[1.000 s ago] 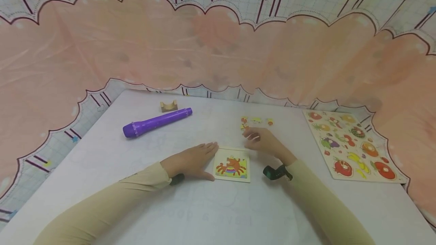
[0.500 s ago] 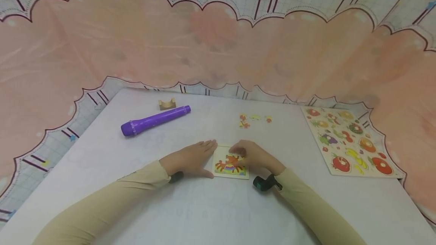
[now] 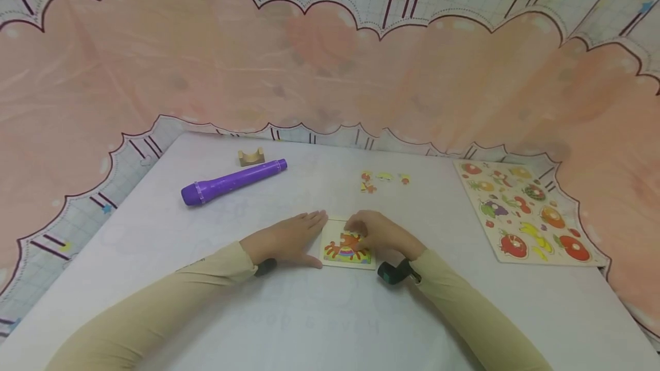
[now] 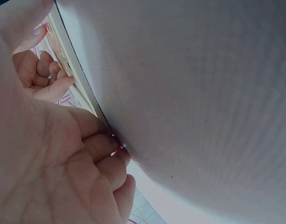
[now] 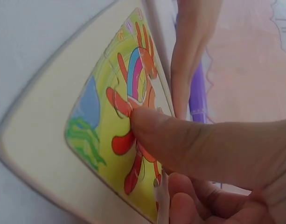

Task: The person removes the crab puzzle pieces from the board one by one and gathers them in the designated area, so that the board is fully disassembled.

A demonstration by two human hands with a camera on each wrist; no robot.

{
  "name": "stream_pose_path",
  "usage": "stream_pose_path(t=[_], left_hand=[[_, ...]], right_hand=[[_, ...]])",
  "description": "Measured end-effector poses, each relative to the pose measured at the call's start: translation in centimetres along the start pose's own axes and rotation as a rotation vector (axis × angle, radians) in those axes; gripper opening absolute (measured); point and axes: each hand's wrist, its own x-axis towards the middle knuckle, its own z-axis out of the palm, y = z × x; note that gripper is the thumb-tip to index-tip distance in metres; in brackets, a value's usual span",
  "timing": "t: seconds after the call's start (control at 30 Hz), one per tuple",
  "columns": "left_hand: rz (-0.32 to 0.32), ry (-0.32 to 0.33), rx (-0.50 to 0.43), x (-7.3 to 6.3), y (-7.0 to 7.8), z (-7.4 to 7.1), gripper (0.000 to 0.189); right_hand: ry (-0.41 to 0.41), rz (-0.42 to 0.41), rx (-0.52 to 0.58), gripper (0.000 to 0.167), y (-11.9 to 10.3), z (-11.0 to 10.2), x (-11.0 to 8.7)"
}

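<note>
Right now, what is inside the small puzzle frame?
Inside the puzzle frame lie picture pieces showing a red-orange animal with a rainbow band. In the head view, the right hand covers the upper right part, so that spot cannot be seen.

the right hand [image 3: 385,232] is now away from the loose puzzle pieces [image 3: 384,177] and on the crab puzzle [image 3: 337,253], thumb touching the picture, fingers hiding its upper right. its dark wrist device [image 3: 392,273] is closer too, and the nearest loose piece [image 3: 368,188] is fully uncovered.
</note>
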Motion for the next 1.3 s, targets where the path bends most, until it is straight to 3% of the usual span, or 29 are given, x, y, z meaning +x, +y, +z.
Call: stream_pose_path(t=[0.43,0.8,1.3], left_hand=[[-0.001,-0.002,0.002,0.2,0.0,-0.1,0.102],[-0.004,-0.007,0.007,0.4,-0.1,0.1,0.103],[-0.002,-0.002,0.002,0.2,-0.1,0.0,0.104]], right_hand=[[0.071,-0.021,0.080,0.035,0.4,0.2,-0.1],[0.061,-0.105,0.078,0.039,1.4,0.4,0.1],[0.086,-0.073,0.083,0.037,1.5,0.6,-0.1]])
